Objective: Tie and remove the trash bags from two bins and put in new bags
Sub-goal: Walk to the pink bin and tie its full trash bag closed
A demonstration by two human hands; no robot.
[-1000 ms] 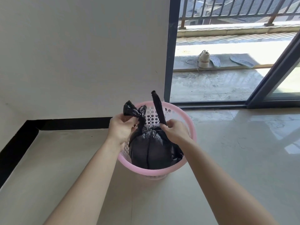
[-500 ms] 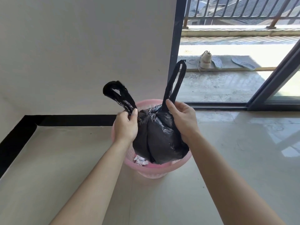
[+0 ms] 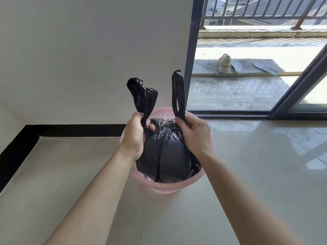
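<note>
A full black trash bag point(image 3: 164, 156) sits in a pink perforated bin point(image 3: 164, 187) on the floor by the wall. Its two handle loops stand upright above the bin. My left hand point(image 3: 135, 137) is shut around the base of the left handle point(image 3: 141, 96). My right hand point(image 3: 194, 135) is shut around the base of the right handle point(image 3: 178, 92). The bag's neck is gathered between my hands. Most of the bin's inside is hidden by the bag.
A white wall with a black skirting strip point(image 3: 76, 129) runs behind the bin. A sliding glass door frame point(image 3: 190, 55) stands to the right. On the balcony beyond lie a shoe point(image 3: 224, 64) and two insoles point(image 3: 265, 68). Glossy tiled floor surrounds the bin.
The bag was lifted partway out of the bin, then settled lower again. The handles have been drawn closer together and stand shorter above my fists.
</note>
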